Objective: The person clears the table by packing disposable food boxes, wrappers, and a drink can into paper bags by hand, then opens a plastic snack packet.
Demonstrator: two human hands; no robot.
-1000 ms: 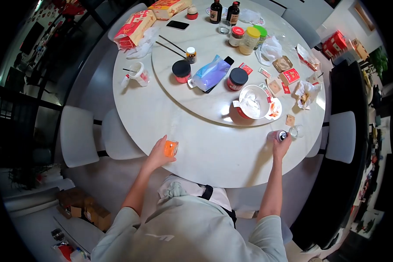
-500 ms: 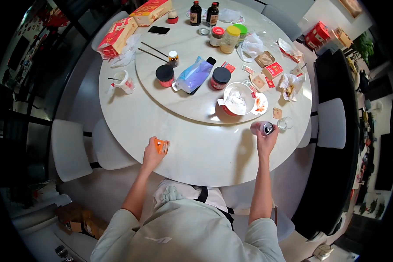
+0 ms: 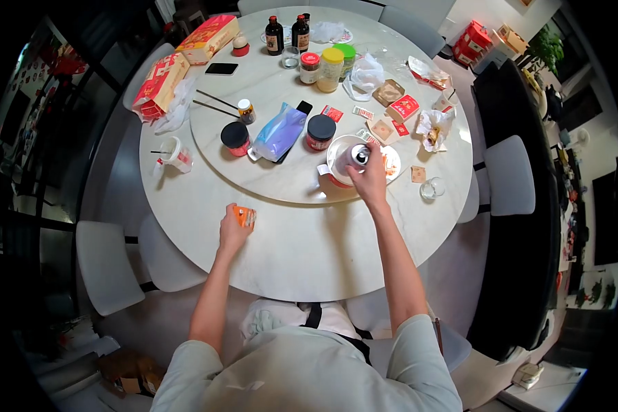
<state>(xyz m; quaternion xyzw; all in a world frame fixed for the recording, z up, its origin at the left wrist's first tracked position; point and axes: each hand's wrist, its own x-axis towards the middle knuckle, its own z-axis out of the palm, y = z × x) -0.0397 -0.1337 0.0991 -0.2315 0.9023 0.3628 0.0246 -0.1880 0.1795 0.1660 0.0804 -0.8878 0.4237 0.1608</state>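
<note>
The can (image 3: 353,159) is gripped in the right hand (image 3: 369,174) above the bowl (image 3: 334,180) on the turntable (image 3: 268,180); the orange packet (image 3: 246,217) is held in the left hand (image 3: 234,229) over the table (image 3: 292,257). The hands are set well apart. The glass (image 3: 432,189) is located right of the bowl, near the card (image 3: 418,174)

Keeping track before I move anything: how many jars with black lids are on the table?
2. One jar stands left of the blue-purple packet; the other jar stands right of it. Both are fully in view; another could be hidden behind something.
</note>
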